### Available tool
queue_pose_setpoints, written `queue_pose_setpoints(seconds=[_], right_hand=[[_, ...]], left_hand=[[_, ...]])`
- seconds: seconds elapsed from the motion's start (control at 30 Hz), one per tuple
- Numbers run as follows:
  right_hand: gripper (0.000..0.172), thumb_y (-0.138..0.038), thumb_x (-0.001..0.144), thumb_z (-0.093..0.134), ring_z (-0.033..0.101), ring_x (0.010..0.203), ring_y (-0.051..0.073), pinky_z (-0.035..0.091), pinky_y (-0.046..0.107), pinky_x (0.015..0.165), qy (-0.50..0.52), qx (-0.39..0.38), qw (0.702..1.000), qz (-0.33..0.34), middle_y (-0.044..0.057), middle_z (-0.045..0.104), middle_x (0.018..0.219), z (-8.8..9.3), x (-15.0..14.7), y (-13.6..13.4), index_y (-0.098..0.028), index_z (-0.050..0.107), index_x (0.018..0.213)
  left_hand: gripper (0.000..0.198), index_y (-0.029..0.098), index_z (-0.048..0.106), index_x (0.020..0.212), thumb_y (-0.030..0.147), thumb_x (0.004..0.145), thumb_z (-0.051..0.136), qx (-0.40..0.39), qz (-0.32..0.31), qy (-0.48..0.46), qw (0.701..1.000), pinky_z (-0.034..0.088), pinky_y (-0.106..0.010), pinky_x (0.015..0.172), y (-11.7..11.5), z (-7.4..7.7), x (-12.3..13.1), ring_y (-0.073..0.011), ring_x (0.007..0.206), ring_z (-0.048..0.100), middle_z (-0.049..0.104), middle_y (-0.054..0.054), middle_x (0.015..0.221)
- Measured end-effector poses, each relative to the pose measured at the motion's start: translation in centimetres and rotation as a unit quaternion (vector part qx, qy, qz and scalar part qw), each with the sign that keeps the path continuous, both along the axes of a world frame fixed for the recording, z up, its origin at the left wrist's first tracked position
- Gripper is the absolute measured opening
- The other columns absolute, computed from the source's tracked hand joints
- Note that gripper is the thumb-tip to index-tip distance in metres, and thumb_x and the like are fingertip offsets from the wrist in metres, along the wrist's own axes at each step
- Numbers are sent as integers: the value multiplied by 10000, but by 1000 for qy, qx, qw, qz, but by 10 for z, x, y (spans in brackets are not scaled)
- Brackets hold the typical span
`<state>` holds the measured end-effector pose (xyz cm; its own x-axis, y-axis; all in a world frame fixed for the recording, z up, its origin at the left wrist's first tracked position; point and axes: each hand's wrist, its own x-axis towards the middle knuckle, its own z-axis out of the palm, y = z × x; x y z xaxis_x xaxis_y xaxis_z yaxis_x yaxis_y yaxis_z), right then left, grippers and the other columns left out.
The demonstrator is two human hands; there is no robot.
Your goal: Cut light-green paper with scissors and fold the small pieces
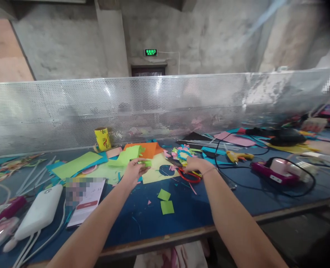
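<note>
My left hand (133,173) pinches a small green paper piece (147,163) above the table, its fingers closed. My right hand (196,164) is over the scissors with red handles (193,180), close to a paper flower (182,153) in blue, pink and yellow. Its fingertips point down and are partly hidden, so whether it grips the scissors cannot be made out. A pale yellow sheet (153,175) with a dark cut-out or patch lies between my hands. Nearer to me, two green paper squares (167,207) rest on the blue tabletop.
Green and orange sheets (149,149) lie behind my left hand, beside a yellow can (102,139). To the left are a phone (93,197) and a white power bank (40,210) with cables. On the right sit a yellow glue gun (239,156), black cable and a purple power strip (273,175).
</note>
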<state>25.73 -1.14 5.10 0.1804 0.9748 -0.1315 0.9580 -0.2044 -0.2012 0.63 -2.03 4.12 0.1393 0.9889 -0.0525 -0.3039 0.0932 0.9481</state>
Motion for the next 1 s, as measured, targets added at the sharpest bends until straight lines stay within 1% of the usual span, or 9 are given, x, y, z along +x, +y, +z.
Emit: queue_pose_setpoints(seconds=[0.2, 0.33, 0.43, 0.5, 0.57, 0.67, 0.73, 0.83, 1.0], right_hand=[[670, -180, 565, 645, 626, 729, 259, 431, 302, 573, -11, -22, 1000, -7, 171, 647, 853, -15, -8, 4, -55, 429, 1186], [410, -316, 733, 531, 597, 873, 275, 420, 318, 669, -16, 34, 999, 10, 204, 616, 972, -6, -4, 2, -96, 522, 1079], [341, -352, 800, 440, 583, 900, 280, 415, 329, 696, 13, 134, 991, -8, 196, 612, 966, 4, -2, 1, -117, 532, 1028], [340, -316, 783, 470, 592, 858, 268, 426, 335, 687, 86, 229, 969, -16, 170, 614, 922, 8, -9, 1, -120, 490, 1060], [378, -296, 749, 520, 604, 773, 217, 453, 309, 646, 227, 297, 927, 31, 97, 605, 861, 8, -24, 3, -162, 442, 1093], [437, -380, 721, 531, 594, 646, 153, 479, 264, 519, 490, 297, 807, 138, 1, 547, 775, 3, -58, 3, -242, 368, 1103], [429, -382, 662, 595, 579, 635, 136, 483, 247, 491, 548, 282, 765, 186, -19, 528, 767, -3, -81, 0, -248, 385, 1012], [419, -348, 624, 639, 539, 587, 110, 466, 236, 471, 570, 262, 752, 202, -18, 540, 774, -9, -102, -5, -233, 403, 951], [386, -320, 633, 639, 471, 514, 66, 411, 196, 439, 581, 258, 745, 201, -33, 525, 738, -19, -108, -6, -216, 435, 943]], left_hand=[[186, 114, 591, 705, -9, 629, 474, 14, -26, -26, 999, 503, -237, 675, 2, -3, -1, -128, 624, 640, 666, -65, 644], [95, 91, 605, 659, 86, 658, 510, 32, -39, -73, 996, 499, -264, 742, 4, -5, -2, -153, 688, 646, 668, -95, 719], [74, 99, 608, 695, 138, 633, 620, 68, -14, -60, 996, 489, -268, 764, 7, -8, -1, -136, 668, 637, 649, -57, 678], [158, 115, 603, 745, 138, 602, 667, 97, 7, -36, 995, 487, -276, 762, 8, -9, -2, -129, 652, 633, 621, -15, 605], [233, 130, 590, 799, 153, 588, 687, 116, 26, -27, 993, 489, -292, 751, 8, -8, -2, -133, 643, 633, 606, 7, 571], [328, 135, 577, 855, 182, 560, 713, 124, 49, -35, 990, 488, -301, 746, 6, -5, -2, -135, 641, 633, 618, 6, 588], [337, 127, 583, 844, 203, 547, 725, 126, 50, -40, 990, 486, -299, 752, 5, -4, -1, -135, 648, 634, 630, -3, 613], [327, 122, 590, 818, 227, 542, 731, 133, 37, -38, 990, 488, -295, 748, 7, -5, 2, -130, 646, 633, 645, -14, 647], [303, 119, 576, 782, 236, 550, 732, 145, -6, -16, 989, 493, -280, 712, 9, -12, 5, -129, 641, 632, 661, -34, 661]])
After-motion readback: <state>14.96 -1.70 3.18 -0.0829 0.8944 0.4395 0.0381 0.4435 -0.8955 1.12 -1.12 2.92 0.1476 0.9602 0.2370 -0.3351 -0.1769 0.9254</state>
